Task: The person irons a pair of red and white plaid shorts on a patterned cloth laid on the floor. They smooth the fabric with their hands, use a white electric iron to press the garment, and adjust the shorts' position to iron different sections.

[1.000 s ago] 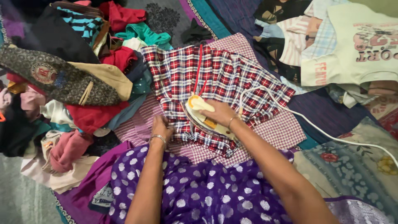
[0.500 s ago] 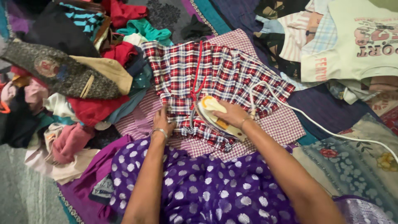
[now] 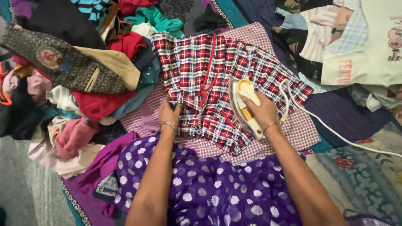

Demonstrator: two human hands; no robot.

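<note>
The right hand [image 3: 263, 111] is closed around the handle of the iron [image 3: 244, 106], which sits on the red plaid shirt [image 3: 217, 79], nose pointing far and body tipped a little onto its left edge. The left hand [image 3: 168, 113] lies flat and open on the near left edge of the shirt, fingers spread on the cloth, gripping nothing, only pinning it down. The shirt is spread on a pink checked cloth [image 3: 289, 129] in the middle of the scene, with its red placket running near to far between the two hands. The likeliest trouble is a burn: the left hand's fingers are near the iron's path, and a stroke to the left could bring the hot plate against them. The iron's white cord [image 3: 326, 127] loops just beside the right wrist and trails off to the right; if it catches on the wrist or drags over the cloth it could tug the iron off line or rumple the part already flat. The shirt is bunched in folds near the left hand, so running over them would probably press creases in. Resting the iron in one spot could scorch the fabric. To the left, a heap of clothes [image 3: 79, 83] crowds the shirt and could slide onto it.
</note>
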